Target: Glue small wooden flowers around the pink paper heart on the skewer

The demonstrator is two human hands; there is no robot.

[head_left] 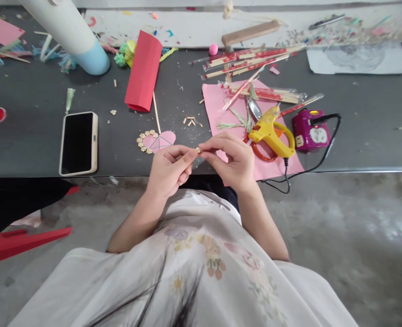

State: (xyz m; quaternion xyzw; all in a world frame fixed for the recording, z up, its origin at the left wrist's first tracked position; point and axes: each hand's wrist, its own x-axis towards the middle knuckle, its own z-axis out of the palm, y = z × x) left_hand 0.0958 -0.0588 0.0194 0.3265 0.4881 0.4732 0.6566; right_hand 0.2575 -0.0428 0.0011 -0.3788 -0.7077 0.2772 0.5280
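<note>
My left hand and my right hand meet over the table's front edge, each closed in a pinch. Between their fingertips is a small beige wooden piece, mostly covered by the fingers. Just left of my left hand lies a pink paper heart on a thin stick. Small beige flower-like wooden pieces line its left rim, and dark lines cross its face. Beyond the hands, several short stick bits are scattered.
Right of my right hand, a yellow glue gun and scissors rest on pink paper. A purple power box with a black cable stands farther right. Wrapped sticks, red paper and a phone lie around.
</note>
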